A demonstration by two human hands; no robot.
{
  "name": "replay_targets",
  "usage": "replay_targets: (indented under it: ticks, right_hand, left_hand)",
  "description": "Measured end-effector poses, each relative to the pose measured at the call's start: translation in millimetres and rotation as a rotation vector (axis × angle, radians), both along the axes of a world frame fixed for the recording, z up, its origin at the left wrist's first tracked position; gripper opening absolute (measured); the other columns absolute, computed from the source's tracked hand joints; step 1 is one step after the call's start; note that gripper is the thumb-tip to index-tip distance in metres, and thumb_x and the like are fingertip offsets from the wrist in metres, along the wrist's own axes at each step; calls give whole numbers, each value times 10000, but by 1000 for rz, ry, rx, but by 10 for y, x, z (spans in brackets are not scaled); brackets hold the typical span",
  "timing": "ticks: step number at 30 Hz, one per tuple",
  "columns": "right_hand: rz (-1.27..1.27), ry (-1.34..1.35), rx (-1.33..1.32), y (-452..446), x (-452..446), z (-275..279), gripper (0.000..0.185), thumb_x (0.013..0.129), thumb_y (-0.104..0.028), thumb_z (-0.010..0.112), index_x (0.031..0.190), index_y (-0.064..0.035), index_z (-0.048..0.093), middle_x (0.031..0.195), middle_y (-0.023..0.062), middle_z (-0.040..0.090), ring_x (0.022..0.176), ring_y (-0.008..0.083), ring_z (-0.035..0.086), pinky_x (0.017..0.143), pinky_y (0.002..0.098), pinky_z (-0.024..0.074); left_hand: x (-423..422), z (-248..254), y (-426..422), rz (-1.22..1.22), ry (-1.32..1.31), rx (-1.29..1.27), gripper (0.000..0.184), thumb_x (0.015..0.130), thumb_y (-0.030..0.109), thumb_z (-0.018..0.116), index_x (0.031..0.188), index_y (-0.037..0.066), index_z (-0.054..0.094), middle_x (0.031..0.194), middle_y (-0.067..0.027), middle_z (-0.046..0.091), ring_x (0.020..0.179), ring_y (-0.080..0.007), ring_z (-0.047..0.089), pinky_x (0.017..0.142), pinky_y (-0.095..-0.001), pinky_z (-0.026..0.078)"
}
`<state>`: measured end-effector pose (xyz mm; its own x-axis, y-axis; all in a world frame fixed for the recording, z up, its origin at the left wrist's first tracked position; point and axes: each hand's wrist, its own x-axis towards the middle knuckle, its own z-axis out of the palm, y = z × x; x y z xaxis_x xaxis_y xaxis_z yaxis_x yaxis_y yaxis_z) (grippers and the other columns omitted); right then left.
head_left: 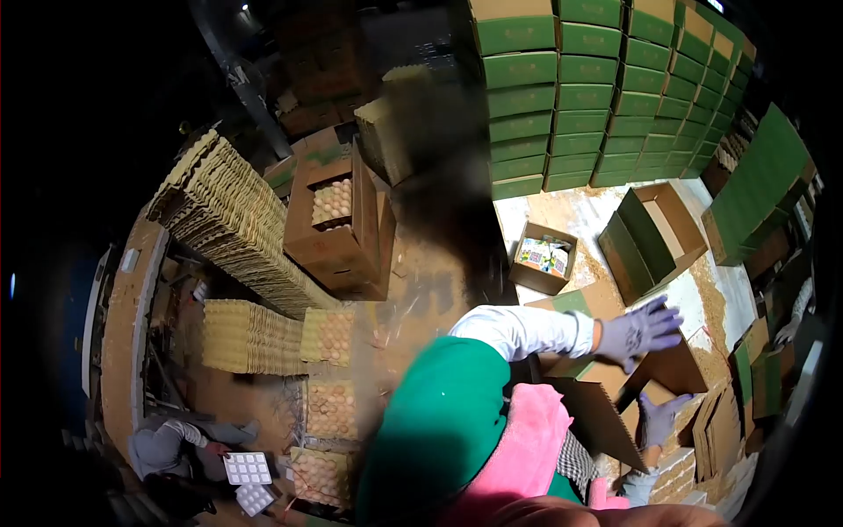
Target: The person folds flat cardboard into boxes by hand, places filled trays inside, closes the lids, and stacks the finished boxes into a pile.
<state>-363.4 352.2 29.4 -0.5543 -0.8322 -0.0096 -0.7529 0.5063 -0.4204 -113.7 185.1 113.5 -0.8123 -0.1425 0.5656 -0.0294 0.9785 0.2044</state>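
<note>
My left hand (637,334), in a purple-grey glove with a white sleeve, stretches over an open brown carton (680,364). Its fingers are spread and nothing shows in them. Lower down, my right hand (660,417), gloved the same, is at the near side of this carton beside a raised flap (601,422). Its fingers are apart, holding nothing visible; whether it touches the cardboard is unclear. Just beyond my left hand stands an open green-and-brown carton (645,241). A small open box (543,257) with printed packets inside sits to its left.
Stacked green cartons (584,97) form a wall at the back. Flattened cardboard (722,426) leans at the right. On the left are egg-tray stacks (237,211), a carton of eggs (332,202), trays of eggs (332,408) and a crouching person (171,443) near white trays (248,469).
</note>
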Motion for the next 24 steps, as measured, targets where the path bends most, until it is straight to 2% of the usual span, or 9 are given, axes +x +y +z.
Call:
replay_targets:
  ticks: [5, 7, 10, 11, 14, 18, 20, 21, 24]
  right_hand:
    - [-80, -247, -701, 325, 316, 491, 550, 1029, -200, 484, 1482, 58, 311, 1537, 204, 344, 1399, 300, 361, 1169, 369, 268]
    - [-252, -277, -976, 819, 99, 320, 507, 1053, -257, 442, 1463, 32, 367, 1515, 192, 379, 1394, 292, 363, 1119, 400, 344]
    - [324, -87, -552, 1137, 656, 740, 521, 1048, -310, 438, 1464, 0, 383, 1535, 204, 338, 1408, 342, 337, 1122, 430, 332]
    - [283, -6, -483, 937, 689, 812, 542, 1046, -340, 424, 1491, -38, 362, 1566, 201, 271, 1429, 364, 295, 1148, 433, 273]
    - [269, 56, -79, 423, 368, 449, 610, 1045, -353, 425, 1558, -82, 235, 1613, 188, 170, 1473, 337, 210, 1180, 419, 190]
    - [90, -942, -681, 593, 352, -112, 673, 1048, -407, 415, 1585, -133, 116, 1629, 118, 162, 1495, 226, 138, 1191, 410, 131]
    - [-540, -1408, -562, 828, 204, -741, 673, 1042, -473, 394, 1583, -156, 149, 1607, 98, 235, 1479, 223, 194, 1177, 412, 181]
    - [-415, -1610, -322, 927, 241, -827, 679, 1032, -521, 379, 1575, -160, 189, 1574, 103, 306, 1440, 232, 298, 1141, 411, 268]
    - [-113, -1270, -677, 570, 938, 370, 506, 1014, -486, 442, 1362, -119, 469, 1233, 77, 554, 1049, 205, 556, 898, 371, 450]
  left_hand:
    - [-104, -399, 194, 253, 150, -430, 738, 717, 355, 709, 1338, 38, 467, 1123, -159, 511, 1109, -356, 498, 1122, -589, 253]
    - [138, -571, 318, -11, -41, -17, 467, 825, 334, 627, 1205, 69, 575, 1089, -167, 533, 1107, -367, 496, 1100, -558, 302]
    - [-94, -691, 183, -45, -102, 105, 387, 842, 402, 621, 1073, 94, 661, 1067, -175, 548, 1129, -374, 472, 1100, -578, 259]
    - [-288, -727, 99, -12, 16, 142, 376, 853, 415, 613, 1046, 100, 681, 1063, -174, 546, 1142, -373, 458, 1101, -585, 242]
    - [-413, -273, -20, -137, -566, 385, 645, 863, 538, 543, 1224, 6, 590, 1321, -246, 461, 1300, -422, 327, 1132, -611, 160]
    - [156, -421, 84, -190, -209, 300, 877, 802, 620, 601, 1377, -25, 454, 1472, -262, 379, 1442, -462, 204, 1182, -579, 136]
    - [599, -175, -169, -63, -120, 498, 876, 807, 534, 649, 1431, -12, 367, 1436, -264, 411, 1412, -440, 281, 1176, -520, 220]
    - [773, -58, -231, 16, -64, 642, 855, 822, 489, 651, 1444, -7, 339, 1425, -247, 427, 1384, -403, 332, 1154, -477, 270]
    - [771, -284, -243, -93, 282, 1099, 657, 917, 205, 527, 1490, 11, 272, 1445, -187, 424, 1355, -303, 398, 1149, -381, 298]
